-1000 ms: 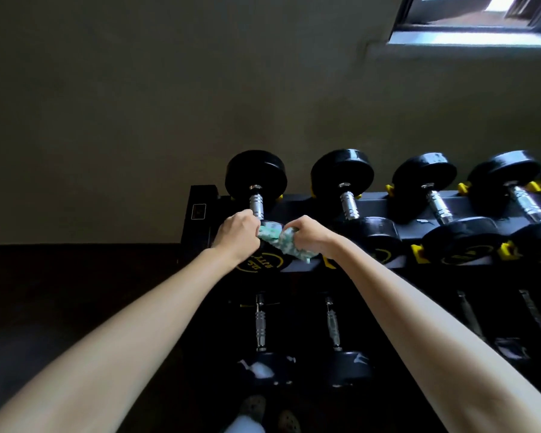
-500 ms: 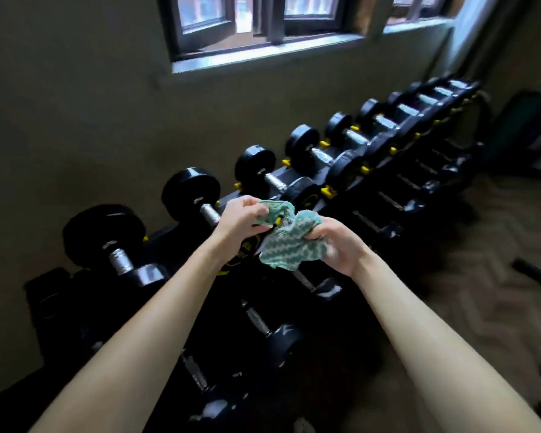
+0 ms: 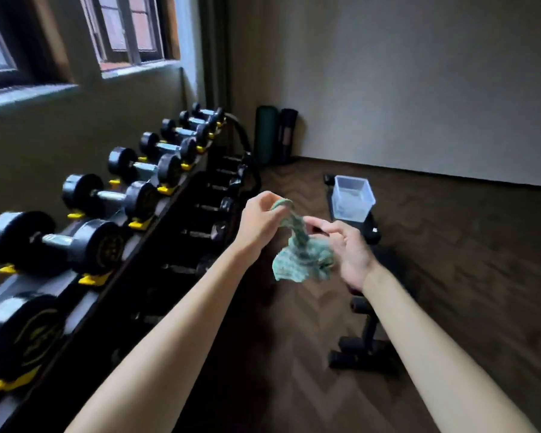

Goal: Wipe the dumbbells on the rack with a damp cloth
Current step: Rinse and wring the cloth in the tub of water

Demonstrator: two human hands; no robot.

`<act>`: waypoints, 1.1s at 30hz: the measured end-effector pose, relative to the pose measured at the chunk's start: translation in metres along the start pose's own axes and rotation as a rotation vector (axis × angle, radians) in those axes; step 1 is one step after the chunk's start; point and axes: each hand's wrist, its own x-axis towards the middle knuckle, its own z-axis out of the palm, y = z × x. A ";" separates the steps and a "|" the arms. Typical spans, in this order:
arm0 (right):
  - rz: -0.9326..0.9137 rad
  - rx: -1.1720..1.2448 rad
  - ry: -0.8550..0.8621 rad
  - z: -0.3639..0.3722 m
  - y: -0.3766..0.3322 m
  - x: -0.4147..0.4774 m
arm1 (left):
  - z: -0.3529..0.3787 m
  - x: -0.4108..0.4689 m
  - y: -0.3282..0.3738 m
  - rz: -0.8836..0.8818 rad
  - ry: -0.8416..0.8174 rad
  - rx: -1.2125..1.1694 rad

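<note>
Swung right since last frame. Green patterned cloth (image 3: 297, 260) between hands: top pinched by left hand (image 3: 258, 221), lower bunch loosely gripped by right hand (image 3: 349, 250). Black chrome-handled dumbbells (image 3: 107, 197) left of left hand; clear plastic tub (image 3: 352, 198) just beyond right.

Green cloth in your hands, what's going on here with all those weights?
A person holds a crumpled green patterned cloth in the air with both hands, beside the black rack, not on it. The left hand pinches its top end; the right hand holds the lower bunch. The black round-ended dumbbells sit untouched. A clear plastic tub stands on a black bench ahead.
</note>
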 end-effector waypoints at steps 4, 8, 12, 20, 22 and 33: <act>-0.040 -0.394 0.127 -0.081 -0.041 0.033 | 0.088 0.084 0.008 0.062 -0.126 0.061; -0.043 -0.520 0.278 -0.153 -0.070 0.078 | 0.159 0.154 0.002 0.077 -0.209 0.057; -0.008 -0.535 0.304 -0.206 -0.097 0.137 | 0.210 0.234 -0.019 0.077 -0.236 0.070; -0.024 -0.501 0.495 -0.305 -0.148 0.314 | 0.277 0.445 -0.074 0.045 -0.296 0.100; 0.047 -0.580 0.463 -0.330 -0.165 0.367 | 0.295 0.507 -0.086 0.031 -0.333 0.133; 0.211 -0.756 0.926 -0.506 -0.194 0.580 | 0.415 0.753 -0.148 0.015 -0.389 0.292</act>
